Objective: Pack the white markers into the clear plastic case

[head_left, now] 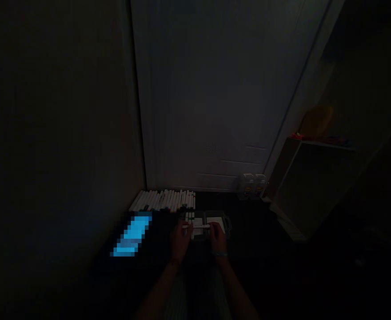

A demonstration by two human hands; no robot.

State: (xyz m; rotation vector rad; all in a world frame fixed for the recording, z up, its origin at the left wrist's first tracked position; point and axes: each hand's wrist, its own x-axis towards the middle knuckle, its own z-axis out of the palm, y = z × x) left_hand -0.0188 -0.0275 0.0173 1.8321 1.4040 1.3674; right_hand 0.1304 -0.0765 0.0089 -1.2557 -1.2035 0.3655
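Observation:
A white marker (200,226) lies level between my two hands, one end in each. My left hand (181,238) pinches its left end, and my right hand (217,236) grips the right end. Beneath the marker is an opened clear plastic case (228,223) with pale inserts. Several white markers (189,216) sit side by side in the case's left part, just beyond my left hand. At the back left of the dark surface, a long row of white markers (162,201) with coloured ends lies packed together.
A glowing, pixelated blue screen-like rectangle (132,235) lies to the left. Two clear plastic containers (253,186) stand at the back right by the pale wall (215,98). Farther right is a box-like shelf (315,186) with an orange item (317,121) on top. The room is very dark.

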